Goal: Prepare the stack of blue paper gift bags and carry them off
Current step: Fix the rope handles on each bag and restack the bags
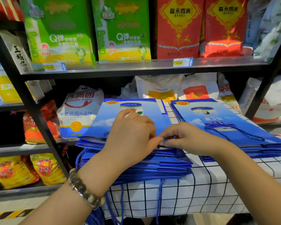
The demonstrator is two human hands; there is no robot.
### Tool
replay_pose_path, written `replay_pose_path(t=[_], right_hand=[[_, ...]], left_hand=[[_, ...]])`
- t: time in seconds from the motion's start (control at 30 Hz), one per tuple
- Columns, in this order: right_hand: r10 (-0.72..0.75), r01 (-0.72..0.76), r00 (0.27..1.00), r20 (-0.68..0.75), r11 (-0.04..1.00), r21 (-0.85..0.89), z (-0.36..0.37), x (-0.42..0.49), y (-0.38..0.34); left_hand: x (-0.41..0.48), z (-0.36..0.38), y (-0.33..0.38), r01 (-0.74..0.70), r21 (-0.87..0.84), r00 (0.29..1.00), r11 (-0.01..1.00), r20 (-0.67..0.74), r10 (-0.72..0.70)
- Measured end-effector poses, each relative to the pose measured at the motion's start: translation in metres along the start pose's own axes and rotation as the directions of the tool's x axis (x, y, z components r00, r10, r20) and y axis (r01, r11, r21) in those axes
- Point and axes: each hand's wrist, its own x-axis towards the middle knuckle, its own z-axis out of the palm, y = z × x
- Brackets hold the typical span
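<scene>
Two stacks of flat blue paper gift bags lie side by side on a checked cloth. The left stack (104,114) sits right in front of me, its blue cord handles hanging over the near edge. The right stack (230,127) lies a little further right with a cord handle on top. My left hand (130,135) rests on the left stack, fingers curled at the near edge of its top bag. My right hand (182,137) meets it there and pinches that same edge between thumb and fingers. What lies under the fingertips is hidden.
The white cloth with black grid lines (217,189) covers the surface under the bags. A black metal shelf unit (136,69) stands behind, with green and red rice bags on top and flour sacks (78,111) below. More rice bags (11,169) fill the lower left shelves.
</scene>
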Motion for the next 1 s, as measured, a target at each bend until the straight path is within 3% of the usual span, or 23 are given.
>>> replay_pose_path(t=[0.07, 0.2, 0.5, 0.63, 0.73, 0.83, 0.9, 1.0], right_hand=[[0.010, -0.009, 1.000, -0.026, 1.000, 0.013, -0.001, 0.000, -0.001], [0.022, -0.021, 0.999, -0.039, 1.000, 0.015, -0.001, 0.002, -0.002], [0.054, -0.040, 0.989, -0.138, 0.994, 0.107, 0.002, -0.001, 0.001], [0.051, -0.033, 0.983, -0.175, 0.994, 0.100, 0.004, -0.004, -0.003], [0.031, -0.041, 0.972, -0.232, 0.998, -0.040, 0.005, -0.008, -0.007], [0.014, -0.062, 0.958, -0.286, 0.985, -0.159, 0.006, -0.015, -0.008], [-0.003, -0.053, 0.956, -0.295, 0.982, -0.180, 0.009, -0.020, -0.008], [-0.058, -0.028, 0.917, -0.393, 0.977, -0.211, 0.018, -0.026, -0.006]], left_hand=[[0.002, 0.000, 0.003, 0.001, 0.059, 1.000, 0.998, -0.001, -0.001], [0.012, -0.007, 0.018, 0.078, 0.255, 0.946, 0.964, 0.287, -0.153], [0.005, 0.013, 0.030, 0.003, 0.323, 0.943, 0.946, 0.315, -0.111], [0.004, 0.003, 0.026, -0.011, 0.251, 0.940, 0.968, 0.333, -0.076], [0.001, -0.004, 0.023, 0.004, 0.127, 0.953, 0.992, 0.301, -0.043], [-0.006, -0.006, 0.018, 0.130, -0.094, 0.954, 0.987, 0.282, -0.099], [-0.009, -0.008, 0.015, 0.202, -0.146, 0.955, 0.968, 0.251, -0.161], [-0.002, -0.011, 0.007, 0.374, -0.346, 0.919, 0.860, 0.264, -0.293]])
